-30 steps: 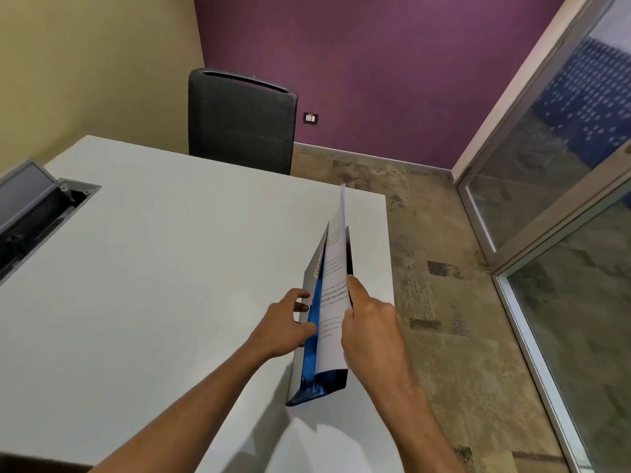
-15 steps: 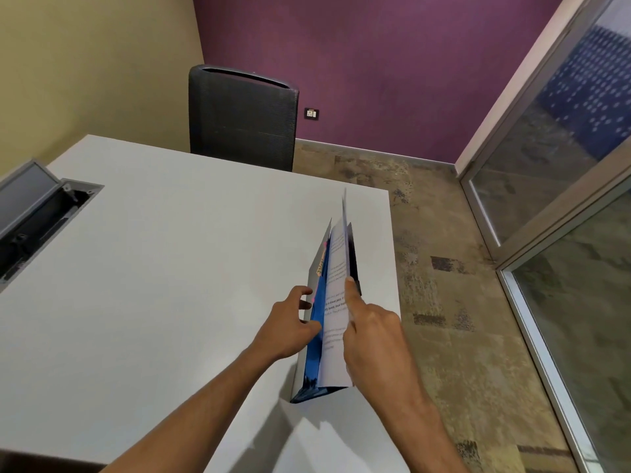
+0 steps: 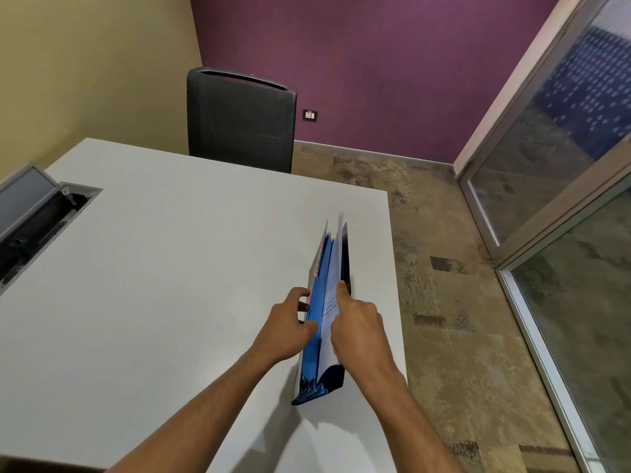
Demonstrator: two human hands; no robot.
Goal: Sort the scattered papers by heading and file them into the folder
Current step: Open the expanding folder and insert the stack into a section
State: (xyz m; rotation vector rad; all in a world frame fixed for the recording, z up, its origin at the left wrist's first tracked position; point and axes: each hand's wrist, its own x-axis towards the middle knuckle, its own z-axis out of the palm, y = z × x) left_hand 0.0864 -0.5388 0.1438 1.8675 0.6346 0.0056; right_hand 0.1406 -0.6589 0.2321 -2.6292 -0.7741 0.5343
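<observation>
Left hand grips the near cover of the blue folder, holding it spread while it stands on edge at the table's right side. Right hand lies flat against the white papers, index finger extended, not visibly pinching. Compared with a second ago, we note the sheets sit much deeper; only a sliver tops the covers. We judge filing nearly complete. No loose papers visible on the table.
</observation>
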